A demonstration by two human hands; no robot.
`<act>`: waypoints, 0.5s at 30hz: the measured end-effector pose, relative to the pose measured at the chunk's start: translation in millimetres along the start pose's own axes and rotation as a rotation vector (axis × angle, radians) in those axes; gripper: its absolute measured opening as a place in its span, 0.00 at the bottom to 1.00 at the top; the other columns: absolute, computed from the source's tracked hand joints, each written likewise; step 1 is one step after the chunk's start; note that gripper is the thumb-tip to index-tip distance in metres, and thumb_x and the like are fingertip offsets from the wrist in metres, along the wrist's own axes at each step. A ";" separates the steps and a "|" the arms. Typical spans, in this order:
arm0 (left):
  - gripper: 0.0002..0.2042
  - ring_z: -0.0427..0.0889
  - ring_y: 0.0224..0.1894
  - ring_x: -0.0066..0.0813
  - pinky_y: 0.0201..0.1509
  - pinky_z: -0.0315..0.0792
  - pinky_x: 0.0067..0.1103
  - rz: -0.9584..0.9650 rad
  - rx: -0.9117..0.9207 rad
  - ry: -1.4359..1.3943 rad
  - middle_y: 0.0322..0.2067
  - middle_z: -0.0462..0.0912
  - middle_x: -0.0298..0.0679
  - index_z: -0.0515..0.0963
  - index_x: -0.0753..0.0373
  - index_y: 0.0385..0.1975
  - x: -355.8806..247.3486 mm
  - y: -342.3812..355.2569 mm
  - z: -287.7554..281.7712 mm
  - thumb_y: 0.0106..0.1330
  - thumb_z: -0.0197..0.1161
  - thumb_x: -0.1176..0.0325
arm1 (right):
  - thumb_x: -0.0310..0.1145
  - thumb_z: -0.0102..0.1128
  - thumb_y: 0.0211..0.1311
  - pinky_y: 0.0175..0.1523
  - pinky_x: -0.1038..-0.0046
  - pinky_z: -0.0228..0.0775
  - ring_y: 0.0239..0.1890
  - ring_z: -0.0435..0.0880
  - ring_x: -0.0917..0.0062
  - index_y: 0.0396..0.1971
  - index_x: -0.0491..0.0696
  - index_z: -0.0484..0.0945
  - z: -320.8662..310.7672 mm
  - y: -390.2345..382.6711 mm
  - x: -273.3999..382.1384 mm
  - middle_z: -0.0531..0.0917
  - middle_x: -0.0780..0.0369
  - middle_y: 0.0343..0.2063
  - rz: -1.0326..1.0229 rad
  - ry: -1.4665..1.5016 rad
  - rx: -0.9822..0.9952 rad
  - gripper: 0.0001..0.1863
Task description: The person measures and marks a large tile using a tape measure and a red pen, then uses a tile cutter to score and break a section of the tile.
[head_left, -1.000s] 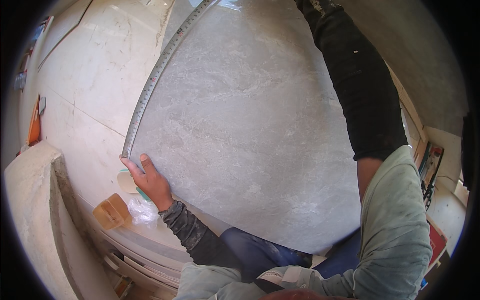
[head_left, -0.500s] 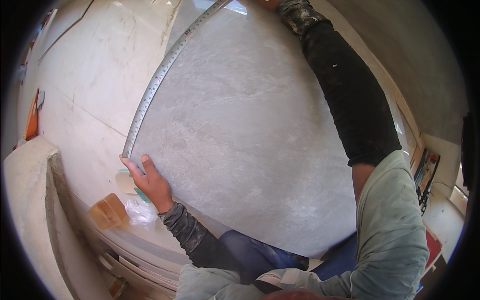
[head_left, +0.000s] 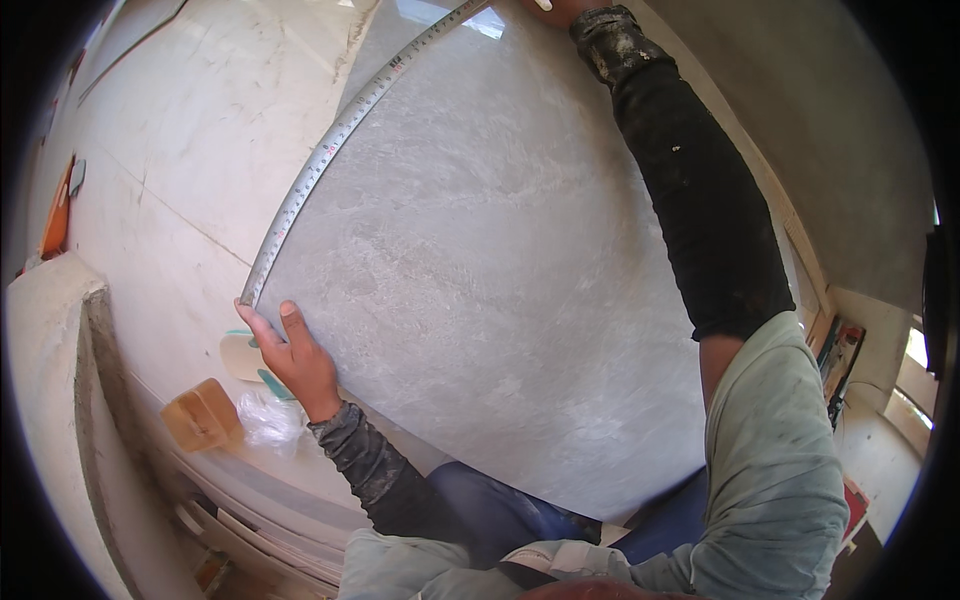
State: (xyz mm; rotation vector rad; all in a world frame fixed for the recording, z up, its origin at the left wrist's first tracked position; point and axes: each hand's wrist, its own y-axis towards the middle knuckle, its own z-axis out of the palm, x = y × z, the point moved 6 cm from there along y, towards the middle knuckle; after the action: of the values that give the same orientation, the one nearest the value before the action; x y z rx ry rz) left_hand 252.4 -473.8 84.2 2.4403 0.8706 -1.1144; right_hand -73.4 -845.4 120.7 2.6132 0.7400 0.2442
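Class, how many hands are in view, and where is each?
2: the left hand at the lower end of the measuring tape, and the right hand at the picture's top edge, partly cut off.

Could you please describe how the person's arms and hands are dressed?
The left hand is bare; the right hand is largely cut off by the picture's upper edge. Both forearms wear black sleeves, wrinkled and pale-smudged toward the wrists. A loose, pale grey-green outer sleeve covers the right upper arm.
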 end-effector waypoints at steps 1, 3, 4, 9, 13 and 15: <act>0.36 0.60 0.73 0.51 0.75 0.51 0.30 0.003 0.001 0.005 0.69 0.59 0.64 0.48 0.78 0.72 1.9 0.8 0.4 0.76 0.53 0.57 | 0.44 0.63 0.55 0.58 0.48 0.56 0.53 0.75 0.61 0.29 0.66 0.86 0.7 -1.1 0.4 0.84 0.66 0.37 0.000 -0.015 -0.018 0.04; 0.36 0.59 0.73 0.51 0.75 0.51 0.30 0.005 0.000 0.010 0.69 0.59 0.64 0.48 0.78 0.72 2.9 1.5 0.5 0.76 0.53 0.57 | 0.43 0.63 0.55 0.58 0.48 0.56 0.53 0.75 0.61 0.28 0.66 0.86 2.0 -0.4 -1.4 0.84 0.66 0.37 0.001 -0.026 -0.024 0.04; 0.36 0.59 0.73 0.51 0.75 0.51 0.30 0.004 0.001 0.010 0.70 0.59 0.64 0.48 0.78 0.72 3.4 1.4 0.7 0.76 0.53 0.56 | 0.42 0.63 0.55 0.58 0.48 0.56 0.53 0.75 0.61 0.28 0.66 0.85 1.3 -1.0 -0.9 0.84 0.66 0.37 0.003 -0.024 -0.011 0.04; 0.36 0.57 0.74 0.52 0.76 0.49 0.31 -0.001 0.009 0.039 0.70 0.58 0.64 0.48 0.78 0.72 4.1 1.4 0.7 0.76 0.52 0.56 | 0.41 0.63 0.54 0.59 0.48 0.56 0.54 0.75 0.61 0.28 0.66 0.86 -1.6 -0.7 0.9 0.84 0.65 0.37 0.014 0.016 -0.010 0.04; 0.37 0.55 0.75 0.52 0.77 0.48 0.31 -0.007 0.012 0.031 0.71 0.57 0.65 0.47 0.78 0.72 4.0 1.1 1.6 0.76 0.52 0.57 | 0.40 0.64 0.54 0.59 0.48 0.55 0.54 0.75 0.61 0.28 0.65 0.86 -2.1 -2.0 1.0 0.84 0.66 0.37 0.015 0.026 -0.027 0.04; 0.37 0.55 0.75 0.52 0.77 0.48 0.31 -0.007 0.012 0.032 0.71 0.56 0.65 0.47 0.78 0.72 4.9 1.1 1.8 0.76 0.52 0.57 | 0.40 0.64 0.54 0.59 0.48 0.55 0.54 0.75 0.61 0.28 0.65 0.86 -2.1 -2.2 1.1 0.84 0.66 0.37 0.022 0.018 -0.016 0.03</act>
State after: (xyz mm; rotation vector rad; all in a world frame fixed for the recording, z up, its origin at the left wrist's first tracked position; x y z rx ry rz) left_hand 254.6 -473.7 79.3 2.4730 0.8850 -1.0897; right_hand -74.1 -842.4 121.6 2.6089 0.7122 0.2790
